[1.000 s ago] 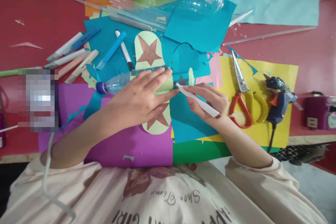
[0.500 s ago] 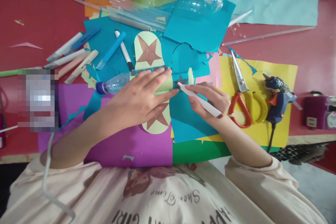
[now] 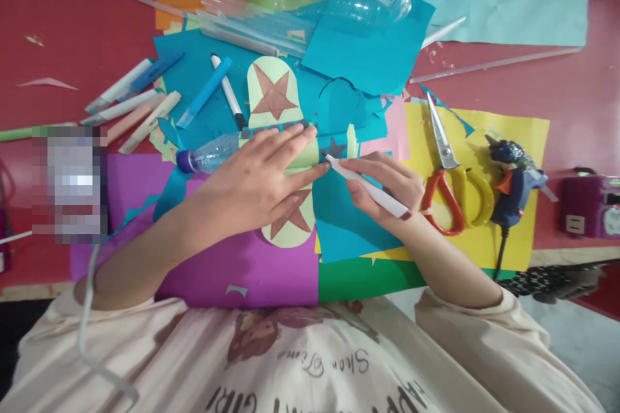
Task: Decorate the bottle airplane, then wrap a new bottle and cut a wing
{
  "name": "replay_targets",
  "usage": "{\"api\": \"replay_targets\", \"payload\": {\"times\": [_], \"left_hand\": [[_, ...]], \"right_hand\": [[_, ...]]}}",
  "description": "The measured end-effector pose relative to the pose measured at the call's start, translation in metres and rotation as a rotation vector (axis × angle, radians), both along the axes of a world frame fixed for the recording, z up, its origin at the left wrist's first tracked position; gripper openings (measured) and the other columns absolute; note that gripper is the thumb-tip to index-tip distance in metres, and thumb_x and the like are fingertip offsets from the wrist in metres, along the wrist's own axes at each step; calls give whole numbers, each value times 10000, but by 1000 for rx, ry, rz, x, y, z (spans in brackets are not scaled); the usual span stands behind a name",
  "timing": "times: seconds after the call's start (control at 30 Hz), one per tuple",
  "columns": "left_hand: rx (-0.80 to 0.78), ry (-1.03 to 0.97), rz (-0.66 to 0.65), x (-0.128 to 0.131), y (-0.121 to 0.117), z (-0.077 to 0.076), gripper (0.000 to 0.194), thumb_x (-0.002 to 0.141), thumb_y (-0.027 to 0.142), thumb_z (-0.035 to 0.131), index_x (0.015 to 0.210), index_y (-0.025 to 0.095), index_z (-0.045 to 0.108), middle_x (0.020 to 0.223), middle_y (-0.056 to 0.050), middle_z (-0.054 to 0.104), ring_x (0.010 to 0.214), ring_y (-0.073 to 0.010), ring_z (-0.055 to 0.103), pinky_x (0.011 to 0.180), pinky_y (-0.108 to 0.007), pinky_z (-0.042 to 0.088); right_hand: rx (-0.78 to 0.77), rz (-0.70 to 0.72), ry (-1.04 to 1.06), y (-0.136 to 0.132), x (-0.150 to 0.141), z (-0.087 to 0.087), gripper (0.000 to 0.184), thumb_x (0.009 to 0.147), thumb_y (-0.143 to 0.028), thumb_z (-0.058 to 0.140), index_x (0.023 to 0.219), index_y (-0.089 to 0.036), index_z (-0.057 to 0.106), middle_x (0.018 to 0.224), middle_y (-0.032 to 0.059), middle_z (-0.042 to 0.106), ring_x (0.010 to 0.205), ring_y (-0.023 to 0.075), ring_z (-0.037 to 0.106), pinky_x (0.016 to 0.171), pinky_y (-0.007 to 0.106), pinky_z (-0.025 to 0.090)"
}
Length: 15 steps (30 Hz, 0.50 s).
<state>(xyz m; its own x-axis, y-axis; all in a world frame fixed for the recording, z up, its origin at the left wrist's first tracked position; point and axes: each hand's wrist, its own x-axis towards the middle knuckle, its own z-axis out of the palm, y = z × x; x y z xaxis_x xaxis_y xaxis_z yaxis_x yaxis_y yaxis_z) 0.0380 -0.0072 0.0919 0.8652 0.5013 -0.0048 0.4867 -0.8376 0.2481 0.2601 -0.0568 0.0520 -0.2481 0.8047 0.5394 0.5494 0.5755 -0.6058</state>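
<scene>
Red table (image 3: 87, 19), viewed remotely: I judge inking underway, right hand (image 3: 387, 184) pinching the white marker (image 3: 368, 188) beside a dark star (image 3: 334, 148), left hand (image 3: 264, 177), fingers slightly spread, over the bottle (image 3: 213, 155), which next needs holding still.

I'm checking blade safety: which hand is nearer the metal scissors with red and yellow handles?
Right. The right hand, holding a white marker, is just left of the scissors; the left hand is farther left, over the clear, blue-capped plastic bottle.
</scene>
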Motion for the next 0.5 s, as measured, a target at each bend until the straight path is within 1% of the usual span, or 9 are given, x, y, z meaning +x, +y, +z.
{"api": "replay_targets", "payload": {"times": [0.17,0.3,0.4,0.5], "left_hand": [[11,-3,-4,0,0,0,414,963,298,455,1371,230,471,1484,-134,378,1408,-326,317,1113,-516,329],[23,10,-3,1,0,0,413,957,297,467,1367,244,471,1472,-124,399,1403,-316,329,1107,-510,341],[31,2,-4,1,0,-1,424,955,297,473,1373,229,467,1466,-137,405,1401,-321,333,1100,-514,352],[28,-4,-9,0,0,-1,442,955,293,471,1391,219,448,1470,-147,400,1402,-328,331,1099,-519,351]], "right_hand": [[3,-30,32,0,0,-1,215,864,-243,587,1054,-192,674,873,59,732,720,146,676,635,278,556],[9,-4,37,1,0,-1,210,859,-227,589,1050,-199,670,830,45,725,694,139,668,623,266,555],[15,17,42,1,0,1,200,855,-208,585,1037,-192,668,796,44,715,675,136,662,613,257,554],[17,8,46,1,-1,1,204,860,-220,582,1046,-206,664,800,45,716,666,142,661,602,267,555]]}}
